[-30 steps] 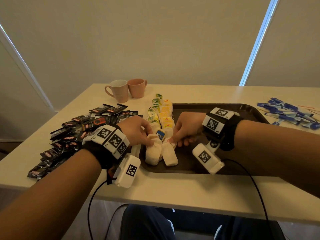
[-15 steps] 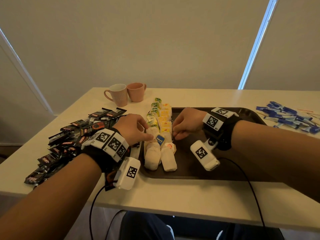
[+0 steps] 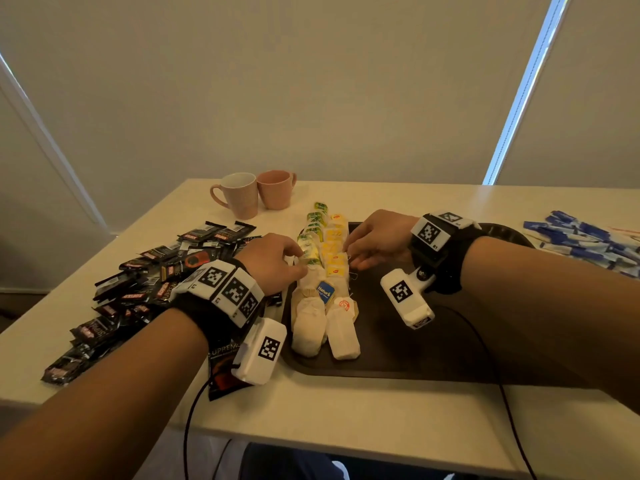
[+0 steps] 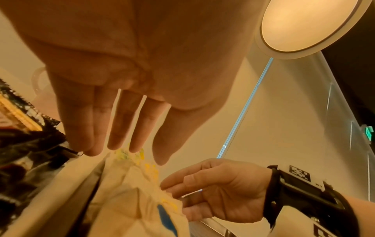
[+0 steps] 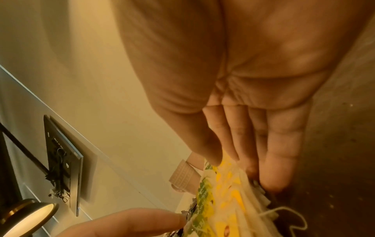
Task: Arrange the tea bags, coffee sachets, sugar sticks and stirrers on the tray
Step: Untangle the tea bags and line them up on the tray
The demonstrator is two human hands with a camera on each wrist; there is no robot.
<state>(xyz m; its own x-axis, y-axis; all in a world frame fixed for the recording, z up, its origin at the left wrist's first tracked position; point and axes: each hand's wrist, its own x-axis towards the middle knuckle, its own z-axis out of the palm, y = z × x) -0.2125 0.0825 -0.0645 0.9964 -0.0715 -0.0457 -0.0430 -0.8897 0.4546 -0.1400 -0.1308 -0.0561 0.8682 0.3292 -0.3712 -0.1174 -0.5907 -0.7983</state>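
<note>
Right hand's straight fingers (image 5: 278, 163) rest against a row of yellow-tagged tea bags (image 5: 229, 195).

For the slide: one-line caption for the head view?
Both hands straighten tea bags along the tray's left edge.

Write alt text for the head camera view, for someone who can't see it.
Left hand and right hand flank a row of tea bags along the left edge of a dark tray. Black coffee sachets lie left, blue sugar sticks right, two mugs behind.
</note>
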